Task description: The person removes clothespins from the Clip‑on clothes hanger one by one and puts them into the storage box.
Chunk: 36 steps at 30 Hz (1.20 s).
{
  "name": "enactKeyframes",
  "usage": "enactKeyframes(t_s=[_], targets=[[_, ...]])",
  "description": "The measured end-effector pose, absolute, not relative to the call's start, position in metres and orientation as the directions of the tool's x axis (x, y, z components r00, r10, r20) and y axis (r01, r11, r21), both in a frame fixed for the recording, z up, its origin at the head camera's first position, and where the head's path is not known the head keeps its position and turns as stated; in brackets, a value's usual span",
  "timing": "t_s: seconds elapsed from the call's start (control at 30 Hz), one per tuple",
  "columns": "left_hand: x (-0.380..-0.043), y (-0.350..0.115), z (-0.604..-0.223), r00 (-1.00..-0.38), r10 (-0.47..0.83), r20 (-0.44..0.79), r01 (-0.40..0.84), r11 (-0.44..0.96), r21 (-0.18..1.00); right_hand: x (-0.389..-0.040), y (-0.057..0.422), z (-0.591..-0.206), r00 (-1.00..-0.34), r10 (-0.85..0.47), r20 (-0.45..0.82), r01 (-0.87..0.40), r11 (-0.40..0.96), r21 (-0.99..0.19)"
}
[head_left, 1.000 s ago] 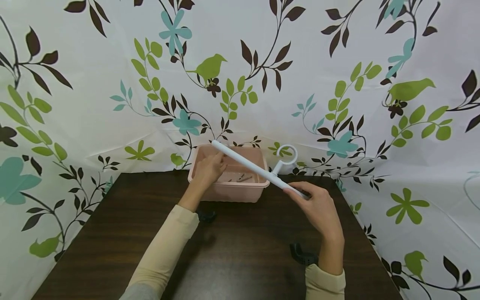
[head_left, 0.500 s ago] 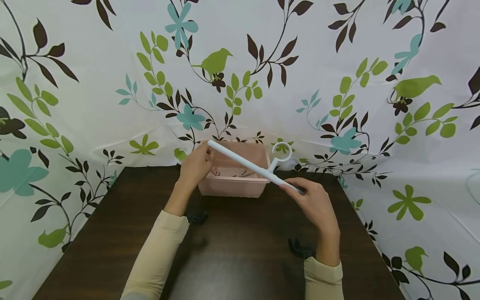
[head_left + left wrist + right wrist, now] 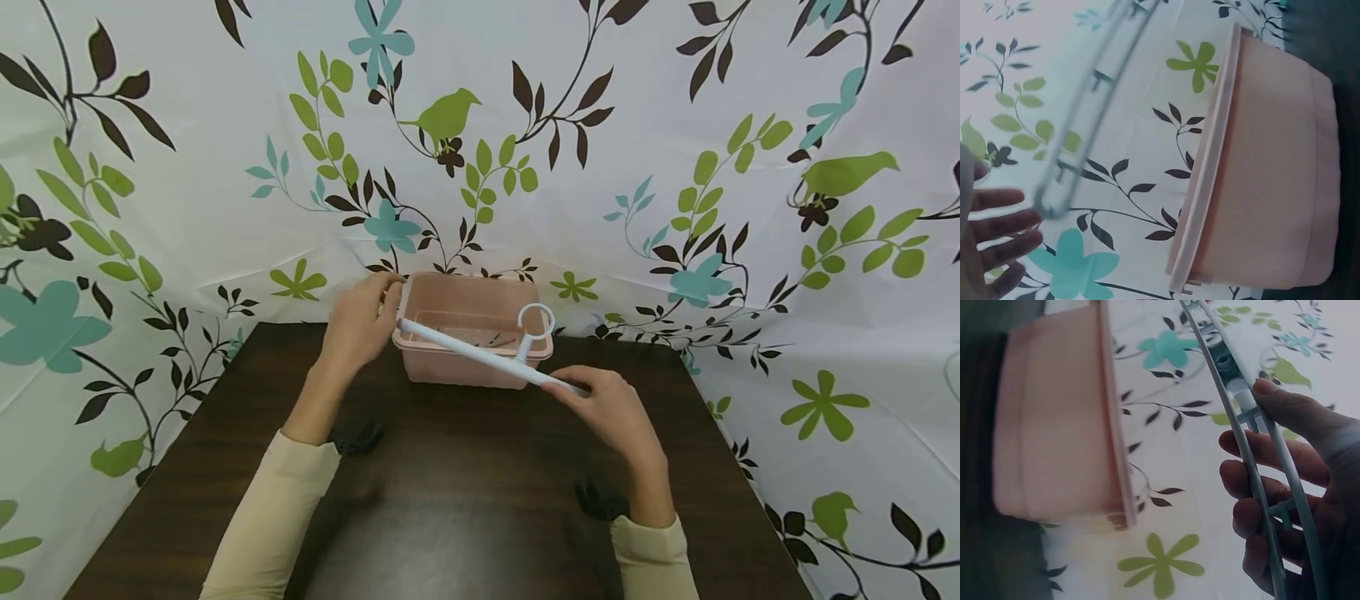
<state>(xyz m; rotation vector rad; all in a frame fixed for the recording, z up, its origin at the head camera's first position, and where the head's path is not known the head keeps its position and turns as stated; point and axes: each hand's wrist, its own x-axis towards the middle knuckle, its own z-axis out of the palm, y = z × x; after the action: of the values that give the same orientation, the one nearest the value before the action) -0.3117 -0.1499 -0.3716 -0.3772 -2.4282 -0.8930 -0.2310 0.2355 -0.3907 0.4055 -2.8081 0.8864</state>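
Note:
A pale blue-white hanger (image 3: pixel 480 353) with a ring-shaped hook slants across the front of the pink plastic bin (image 3: pixel 465 372) in the head view. My right hand (image 3: pixel 603 408) grips its right end; in the right wrist view the thumb and curled fingers hold the hanger's two parallel bars (image 3: pixel 1260 462), which small crosspieces join. At the bin's left rim is my left hand (image 3: pixel 360 321), close to the hanger's other end. The left wrist view shows these fingers (image 3: pixel 1010 222) fairly straight beside the hanger's end (image 3: pixel 1054 206); whether they touch it I cannot tell.
Inside the bin lie a few small thin dark items (image 3: pixel 495 340), too small to make out. The bin stands at the back of a dark wooden table (image 3: pixel 465 492), against a sheet (image 3: pixel 600 167) printed with leaves, flowers and birds.
My left hand has moved left, out from over the bin to its left side. The hanger's left end has dropped to about rim height, with my right hand still holding the other end.

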Motion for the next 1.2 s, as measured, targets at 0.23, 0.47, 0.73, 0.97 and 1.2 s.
enactKeyframes(t_s=[0.23, 0.47, 0.73, 0.97, 1.2], targets=[[-0.287, -0.132, -0.38, -0.802, 0.351, 0.483, 0.535, 0.781, 0.322, -0.227, 0.23, -0.403, -0.952, -0.245, 0.182, -0.305, 0.784, -0.54], [-0.263, -0.119, -0.4, -0.833, 0.452, 0.319, 0.527, 0.824, 0.208, -0.224, 0.226, -0.416, -0.947, -0.289, 0.139, -0.314, 0.749, -0.583], [-0.253, -0.118, -0.427, -0.815, 0.528, 0.237, 0.569, 0.807, 0.157, -0.226, 0.216, -0.436, -0.937, -0.341, 0.082, -0.321, 0.742, -0.588], [-0.251, -0.119, -0.442, -0.787, 0.58, 0.209, 0.613, 0.773, 0.163, -0.229, 0.208, -0.452, -0.914, -0.405, 0.033, -0.348, 0.739, -0.577], [-0.247, -0.119, -0.451, -0.809, 0.556, 0.189, 0.576, 0.815, 0.066, -0.233, 0.204, -0.46, -0.881, -0.473, 0.002, -0.395, 0.731, -0.556]])
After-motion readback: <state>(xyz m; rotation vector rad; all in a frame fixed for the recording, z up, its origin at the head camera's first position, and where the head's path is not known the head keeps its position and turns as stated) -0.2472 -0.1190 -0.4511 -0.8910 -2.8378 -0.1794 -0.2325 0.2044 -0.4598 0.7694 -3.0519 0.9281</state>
